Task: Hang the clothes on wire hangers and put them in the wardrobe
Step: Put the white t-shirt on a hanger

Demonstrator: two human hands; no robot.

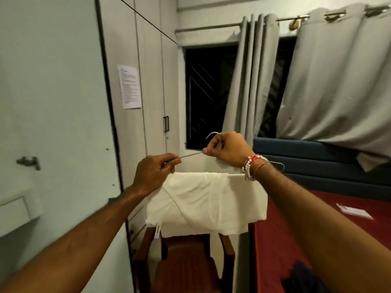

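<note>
The left hand (154,172) pinches the wire hanger (190,155) on its left slope; the white garment (207,204) drapes over the hanger's lower bar — keep that bar level — while the right hand (226,151) pinches just below the hanger's hook.

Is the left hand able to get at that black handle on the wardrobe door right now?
Probably yes, but not while busy: the left hand grips the wire hanger carrying the white cloth. Nothing stands between it and the black handle above; the right hand would have to hold the hanger alone.
</note>
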